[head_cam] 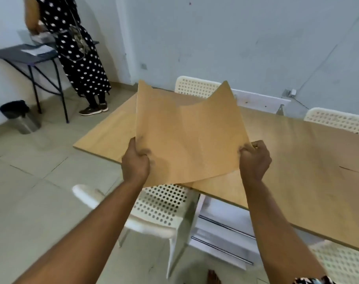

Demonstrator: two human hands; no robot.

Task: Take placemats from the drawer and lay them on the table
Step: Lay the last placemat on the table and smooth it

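Note:
I hold a tan, cork-coloured placemat (186, 136) in the air over the near left part of the wooden table (297, 152). My left hand (136, 160) pinches its near left corner and my right hand (254, 158) grips its near right corner. The mat sags in the middle, and its two far corners stick up. Its near edge hangs just past the table's front edge. Under the table, white drawer fronts with metal rails (221, 238) show; I cannot tell whether they are open.
White perforated chairs stand around the table: one just below my hands (160, 208), two at the far side (197, 86) (338, 119), one at the near right (344, 263). A person in a dotted dress (76, 48) stands at a dark side table (21, 55) far left. A bin (19, 115) sits on the floor.

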